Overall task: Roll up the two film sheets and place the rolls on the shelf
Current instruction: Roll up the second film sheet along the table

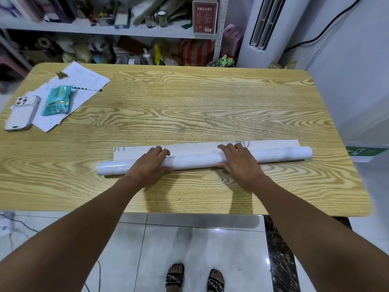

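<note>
Film roll [195, 160] lies across the near middle of the wooden table [210, 102], a long white tube running left to right, its right end a little farther from the person than its left. Just beyond it, touching it, a narrow flat strip [183, 149] of the same sheet lies unrolled on the table, with faint grid lines and the number 50 printed toward its right end. The left hand [150, 163] grips the roll left of its middle, fingers [162, 151] curled over the top and the thumb against the near side. The right hand [240, 163] grips it right of the middle in the same way. At the far left corner of the table lie loose papers [84, 81] with a pen [88, 88], a teal packet [56, 100] and a white phone [22, 112] lying face down. Behind the table stands a crowded shelf [105, 28], with a red box [205, 15] at the right end of its upper board. A white air conditioner [263, 24] stands right of it. Below the near table edge, two feet in patterned sandals [174, 275] stand on the tiled floor [221, 249].
</note>
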